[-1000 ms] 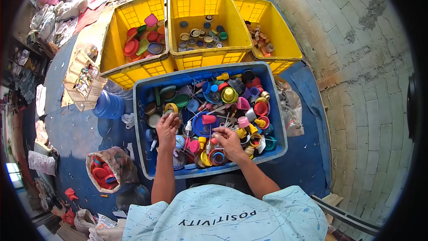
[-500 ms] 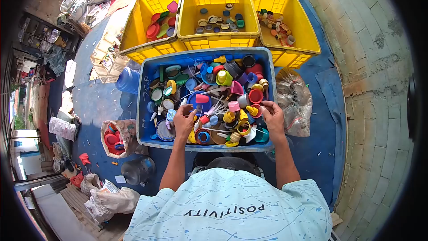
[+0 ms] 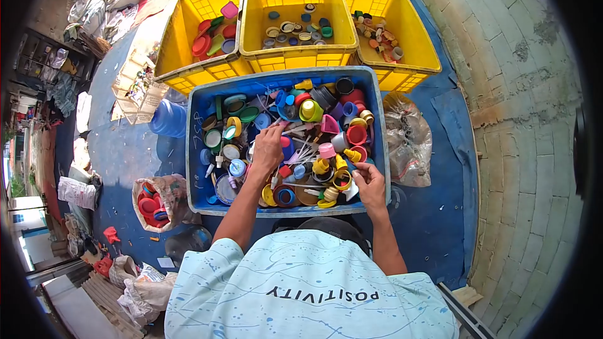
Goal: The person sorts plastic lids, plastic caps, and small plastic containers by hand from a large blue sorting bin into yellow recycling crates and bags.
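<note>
A blue tub (image 3: 196,169) full of mixed plastic caps and lids stands in front of me. My left hand (image 3: 269,149) reaches over the middle of the pile, its fingertips at a small pink piece (image 3: 282,124); the fingers are drawn together, and what they hold is too small to tell. Over the right front part of the pile, my right hand (image 3: 369,183) is beside a yellow cap (image 3: 352,155) and a white piece (image 3: 352,189). Its fingers are bent, and their tips partly hide whatever lies under them.
Behind the tub stand three yellow crates (image 3: 295,56) with sorted caps inside. A sack of red lids (image 3: 151,208) and a blue water jug (image 3: 168,119) are at the left. A clear bag (image 3: 408,141) lies at the right, near the block wall (image 3: 515,119).
My left hand has moved forward and right, deeper over the pile. My right hand has come slightly back toward me and left. The whole view has shifted a little.
</note>
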`<state>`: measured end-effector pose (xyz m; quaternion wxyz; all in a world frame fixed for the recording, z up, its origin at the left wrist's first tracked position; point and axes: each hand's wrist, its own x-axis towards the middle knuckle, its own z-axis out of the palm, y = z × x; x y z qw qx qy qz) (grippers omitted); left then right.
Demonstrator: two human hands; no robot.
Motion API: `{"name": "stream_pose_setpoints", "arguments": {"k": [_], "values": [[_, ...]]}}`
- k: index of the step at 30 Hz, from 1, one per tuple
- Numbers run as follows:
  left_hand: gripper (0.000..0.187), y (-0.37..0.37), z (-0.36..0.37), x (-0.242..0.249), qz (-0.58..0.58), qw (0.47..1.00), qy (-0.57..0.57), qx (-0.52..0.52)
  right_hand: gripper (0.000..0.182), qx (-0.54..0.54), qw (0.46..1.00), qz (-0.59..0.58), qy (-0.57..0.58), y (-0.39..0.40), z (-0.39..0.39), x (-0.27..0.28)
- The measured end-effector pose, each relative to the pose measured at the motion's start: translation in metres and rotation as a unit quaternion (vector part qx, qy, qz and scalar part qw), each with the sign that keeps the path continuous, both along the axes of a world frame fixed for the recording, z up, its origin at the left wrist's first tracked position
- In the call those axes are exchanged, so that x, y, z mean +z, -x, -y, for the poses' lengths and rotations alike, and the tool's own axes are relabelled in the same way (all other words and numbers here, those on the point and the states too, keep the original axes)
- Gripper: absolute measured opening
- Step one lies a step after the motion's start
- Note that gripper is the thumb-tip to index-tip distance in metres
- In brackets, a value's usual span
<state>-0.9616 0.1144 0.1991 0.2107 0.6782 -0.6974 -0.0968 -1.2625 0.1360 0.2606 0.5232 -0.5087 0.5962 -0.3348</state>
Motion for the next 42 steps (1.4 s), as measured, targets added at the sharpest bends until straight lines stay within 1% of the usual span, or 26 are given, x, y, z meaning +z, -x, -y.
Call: {"name": "stream_pose_setpoints", "arguments": {"k": [1, 4, 5, 8, 9, 12, 13, 14, 15, 16, 17, 18, 19, 22, 23, 27, 29, 32, 33, 36, 37, 40, 42], "values": [[0.055, -0.001, 0.001, -0.003, 0.014, 1.000, -0.008, -0.019, 0.023, 0.008, 1.000, -0.020, 0.005, -0.002, -0.003, 0.000], [0.051, -0.001, 0.001, -0.008, 0.045, 0.994, -0.095, -0.043, 0.025, 0.015, 0.999, -0.050, 0.005, -0.011, -0.008, 0.005], [0.046, -0.004, 0.001, -0.011, 0.043, 0.992, -0.108, -0.051, 0.026, 0.022, 0.998, -0.060, 0.010, -0.012, -0.008, 0.002], [0.037, -0.005, 0.000, -0.021, 0.037, 0.994, -0.104, -0.019, 0.027, 0.036, 0.995, -0.088, 0.012, -0.021, -0.007, 0.006], [0.042, -0.004, -0.003, -0.017, 0.026, 0.995, -0.101, 0.000, 0.027, 0.037, 0.996, -0.084, 0.023, -0.026, -0.007, 0.007], [0.053, -0.005, -0.017, -0.015, -0.041, 0.998, -0.005, 0.055, 0.028, 0.057, 0.992, -0.105, 0.028, -0.034, -0.006, 0.002], [0.053, -0.007, -0.021, -0.012, -0.130, 0.986, -0.048, 0.092, 0.028, 0.063, 0.990, -0.120, 0.038, -0.036, -0.005, 0.000], [0.054, -0.011, -0.026, -0.008, -0.217, 0.964, -0.091, 0.127, 0.028, 0.070, 0.987, -0.134, 0.048, -0.038, -0.004, -0.004], [0.054, -0.015, -0.032, 0.000, -0.302, 0.930, -0.132, 0.161, 0.028, 0.078, 0.984, -0.148, 0.058, -0.040, -0.003, -0.008], [0.054, -0.018, -0.040, 0.010, -0.427, 0.875, -0.137, 0.181, 0.029, 0.078, 0.982, -0.160, 0.065, -0.042, -0.001, -0.012], [0.054, -0.021, -0.049, 0.020, -0.545, 0.803, -0.137, 0.197, 0.029, 0.079, 0.979, -0.171, 0.073, -0.042, 0.003, -0.017], [0.053, -0.024, -0.058, 0.024, -0.652, 0.716, -0.134, 0.208, 0.029, 0.080, 0.977, -0.182, 0.082, -0.043, 0.007, -0.020], [0.050, -0.026, -0.067, 0.022, -0.697, 0.669, -0.112, 0.232, 0.028, 0.075, 0.976, -0.182, 0.094, -0.045, 0.011, -0.024], [0.051, -0.037, -0.094, 0.018, -0.767, 0.575, -0.113, 0.260, 0.026, 0.077, 0.963, -0.224, 0.127, -0.051, 0.024, -0.027], [0.046, -0.039, -0.104, 0.018, -0.790, 0.542, -0.111, 0.264, 0.025, 0.077, 0.965, -0.221, 0.118, -0.053, 0.027, -0.027], [0.044, -0.045, -0.127, 0.009, -0.814, 0.504, -0.101, 0.270, 0.025, 0.084, 0.963, -0.231, 0.106, -0.061, 0.040, -0.040], [0.043, -0.043, -0.132, 0.013, -0.810, 0.509, -0.083, 0.277, 0.028, 0.083, 0.960, -0.247, 0.102, -0.067, 0.045, -0.046], [0.043, -0.039, -0.136, 0.020, -0.801, 0.515, -0.072, 0.298, 0.039, 0.080, 0.930, -0.337, 0.122, -0.084, 0.042, -0.035], [0.043, -0.039, -0.136, 0.019, -0.801, 0.516, -0.070, 0.297, 0.049, 0.066, 0.910, -0.375, 0.167, -0.090, 0.040, -0.037], [0.042, -0.042, -0.137, 0.014, -0.810, 0.508, -0.072, 0.284, 0.053, 0.073, 0.878, -0.443, 0.165, -0.101, 0.034, -0.034], [0.042, -0.043, -0.137, 0.012, -0.811, 0.507, -0.075, 0.282, 0.057, 0.080, 0.875, -0.454, 0.147, -0.104, 0.034, -0.036], [0.042, -0.047, -0.138, 0.016, -0.802, 0.516, -0.083, 0.289, 0.059, 0.074, 0.874, -0.462, 0.132, -0.108, 0.033, -0.040], [0.041, -0.046, -0.138, 0.023, -0.790, 0.528, -0.081, 0.302, 0.059, 0.066, 0.892, -0.426, 0.137, -0.107, 0.037, -0.042]]}}
